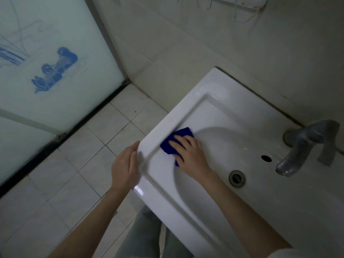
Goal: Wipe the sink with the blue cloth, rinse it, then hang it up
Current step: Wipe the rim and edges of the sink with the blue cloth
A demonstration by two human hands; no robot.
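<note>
A white ceramic sink (210,86) fills the right half of the view. My right hand (189,151) lies flat on a folded blue cloth (175,141), pressing it against the inner left slope of the basin. Part of the cloth is hidden under the palm. My left hand (125,164) rests with fingers together against the sink's outer left edge and holds nothing. No water runs from the grey tap (305,146).
The drain (237,178) and overflow hole (266,158) sit near the tap. A frosted glass door with blue drawings (50,71) stands to the left. A white wire rack (236,6) hangs on the tiled wall above. Pale floor tiles (74,174) lie below.
</note>
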